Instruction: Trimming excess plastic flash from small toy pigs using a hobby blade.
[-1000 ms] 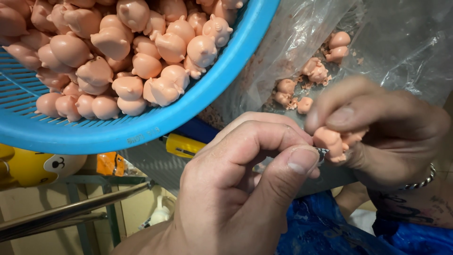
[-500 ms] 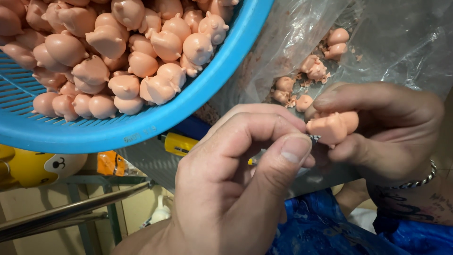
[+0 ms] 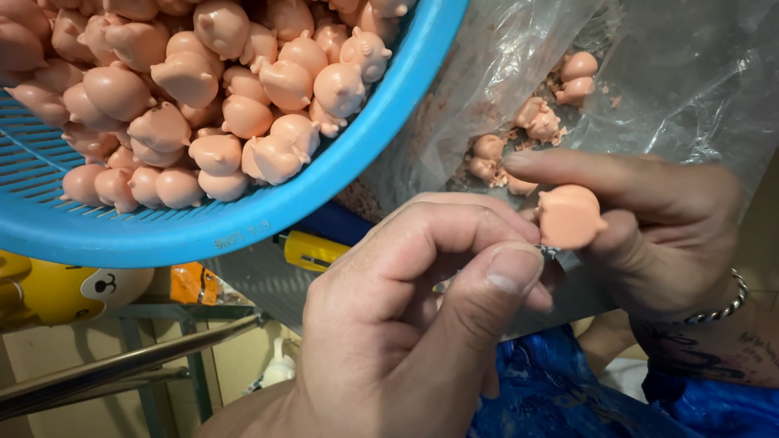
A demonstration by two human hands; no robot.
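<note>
Right hand (image 3: 649, 235): pink pig figure (image 3: 570, 216) pinched, held just right of left hand (image 3: 422, 324); left fingers clenched on small metal piece (image 3: 548, 251), touching the figure's underside.

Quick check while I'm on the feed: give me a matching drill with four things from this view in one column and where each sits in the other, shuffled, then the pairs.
Things:
1. blue basket
2. clear plastic bag
3. pink pig figure
4. yellow tool

Places:
A. pinched in the right hand, at the fingertips of the left hand
B. upper right, with a few loose pigs inside
C. upper left, heaped with pink pigs
D. just under the basket's rim, partly hidden

Pairs: 1-C, 2-B, 3-A, 4-D
</note>
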